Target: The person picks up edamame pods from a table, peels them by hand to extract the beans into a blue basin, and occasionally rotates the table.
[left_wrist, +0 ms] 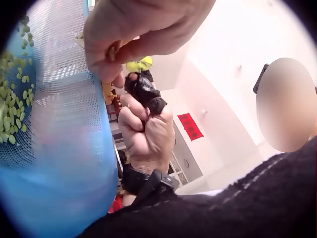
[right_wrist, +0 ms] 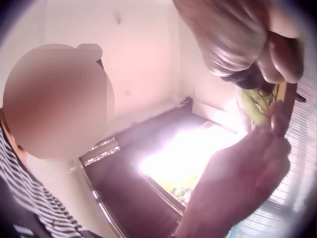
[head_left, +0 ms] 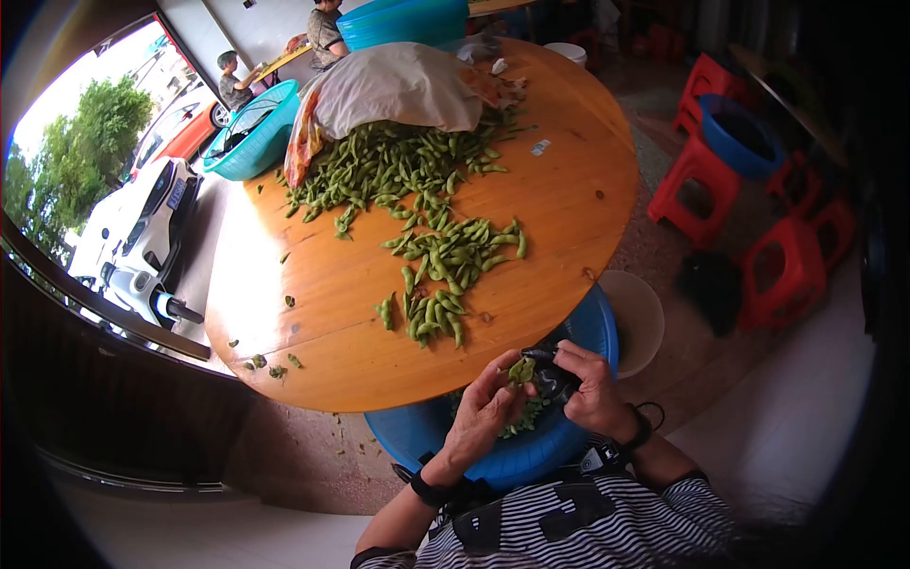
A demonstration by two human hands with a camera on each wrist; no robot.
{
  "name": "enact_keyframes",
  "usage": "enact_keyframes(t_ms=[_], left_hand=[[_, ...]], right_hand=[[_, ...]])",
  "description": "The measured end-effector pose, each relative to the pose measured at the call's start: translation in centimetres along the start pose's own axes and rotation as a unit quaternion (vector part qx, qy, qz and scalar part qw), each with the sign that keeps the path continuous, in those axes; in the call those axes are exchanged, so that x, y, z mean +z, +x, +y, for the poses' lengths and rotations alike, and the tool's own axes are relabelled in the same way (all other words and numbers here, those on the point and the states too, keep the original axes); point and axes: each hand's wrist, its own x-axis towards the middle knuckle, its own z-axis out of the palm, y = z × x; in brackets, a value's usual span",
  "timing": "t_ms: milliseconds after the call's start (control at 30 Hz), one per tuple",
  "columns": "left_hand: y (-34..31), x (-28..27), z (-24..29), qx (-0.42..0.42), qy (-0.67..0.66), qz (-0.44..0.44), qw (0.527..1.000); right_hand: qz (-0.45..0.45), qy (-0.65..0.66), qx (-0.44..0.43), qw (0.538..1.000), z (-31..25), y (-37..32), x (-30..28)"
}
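Observation:
My left hand [head_left: 485,414] pinches several green soybean pods [head_left: 520,371] between thumb and fingers, over the blue basin [head_left: 398,438]. Close beside it on the right is my right hand [head_left: 595,391], its fingers curled and a black covering [head_left: 555,376] about its thumb and finger. One black tip comes right up to the pods. In the left wrist view the curled right hand [left_wrist: 148,126] shows the black covering [left_wrist: 143,89] from the palm side. Shelled green beans [left_wrist: 11,106] lie in the basin. The right wrist view shows the held pods [right_wrist: 255,105] between both hands.
A round wooden table [head_left: 559,180] bears a large heap of pods [head_left: 370,171] under a pale cloth [head_left: 398,90], with a smaller pile [head_left: 441,275] nearer. A white bucket [head_left: 633,322] stands right of the basin. Red stools [head_left: 782,270] are farther right. Two people sit at the back.

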Motion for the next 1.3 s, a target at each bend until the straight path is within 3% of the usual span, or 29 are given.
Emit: enact_keyframes(t_ms=[33, 100, 133, 167, 233, 267, 300, 367, 433, 500, 567, 600, 633, 700, 733, 800, 833, 900, 1067, 1167, 1300], left_hand=[[-0.1, -0.4, -0.3, 0.000, 0.000, 0.000, 1.000], [-0.3, -1.6, -0.8, 0.048, 0.179, -0.054, 0.981], [-0.5, -1.8, 0.0, 0.116, 0.337, -0.066, 0.932], [-0.6, -2.0, 0.5, 0.116, 0.337, -0.064, 0.932], [-0.7, -2.1, 1.4, 0.246, 0.476, 0.049, 0.843], [-0.4, -1.5, 2.7, 0.249, 0.488, 0.134, 0.826], [0.2, -1.6, 3.4, 0.250, 0.487, 0.136, 0.826], [1.5, -2.5, 4.2, 0.284, 0.567, 0.221, 0.741], [2.9, -3.5, 4.0, 0.287, 0.578, 0.241, 0.725], [3.5, -3.6, 4.3, 0.258, 0.641, 0.253, 0.677], [3.5, -3.4, 4.3, 0.259, 0.638, 0.240, 0.685], [3.4, -3.3, 4.2, 0.260, 0.633, 0.229, 0.692], [3.5, -3.5, 4.0, 0.261, 0.634, 0.226, 0.692], [3.8, -4.1, 3.4, 0.355, 0.583, 0.233, 0.693], [3.6, -3.8, 3.5, 0.356, 0.583, 0.229, 0.693], [2.5, -2.8, 4.0, 0.256, 0.394, 0.169, 0.866], [2.0, -2.2, 4.1, 0.255, 0.393, 0.165, 0.868], [1.0, -1.3, 4.1, 0.129, 0.157, 0.079, 0.976], [0.5, -0.6, 3.0, 0.166, 0.179, 0.066, 0.967], [0.8, -0.3, 2.8, 0.262, 0.376, 0.128, 0.879], [0.4, 0.5, 3.6, 0.247, 0.428, 0.134, 0.859]], right_hand=[[0.001, 0.000, 0.000, 1.000, 0.1, -0.1, -0.4], [0.050, 0.004, 0.016, 0.999, 0.5, -0.5, -1.7], [0.088, 0.000, 0.009, 0.996, 0.4, -0.3, -2.6], [0.113, 0.024, 0.004, 0.993, 0.9, -0.5, -3.8], [0.163, -0.161, 0.066, 0.971, 0.6, -0.8, -6.5], [0.159, -0.283, 0.120, 0.938, 1.3, -1.3, -7.7], [0.190, -0.380, 0.111, 0.898, 2.2, -1.7, -8.3], [0.165, -0.413, 0.216, 0.869, 1.8, -1.7, -9.2], [0.165, -0.396, 0.187, 0.884, 1.6, -1.9, -9.2], [0.169, -0.376, 0.161, 0.897, 1.7, -1.8, -8.9], [0.154, -0.232, 0.071, 0.958, 1.7, -1.4, -7.9], [0.114, -0.189, 0.116, 0.968, 0.8, -1.0, -7.5], [0.121, -0.128, 0.073, 0.982, 1.6, -0.7, -6.3], [0.051, -0.037, 0.036, 0.997, 2.1, -0.2, -4.8], [0.025, 0.017, 0.049, 0.998, 2.1, 0.1, -3.9], [-0.019, 0.110, 0.090, 0.990, 0.3, 1.2, -2.2], [-0.044, 0.154, 0.081, 0.984, 0.7, 1.6, -1.4], [-0.096, 0.220, 0.144, 0.960, -0.9, 2.3, -1.1], [-0.140, 0.349, 0.216, 0.901, 0.6, 1.6, -0.2], [-0.098, 0.424, 0.229, 0.871, 0.2, 1.5, 0.0], [-0.102, 0.422, 0.238, 0.869, 0.5, 1.3, -0.1]])
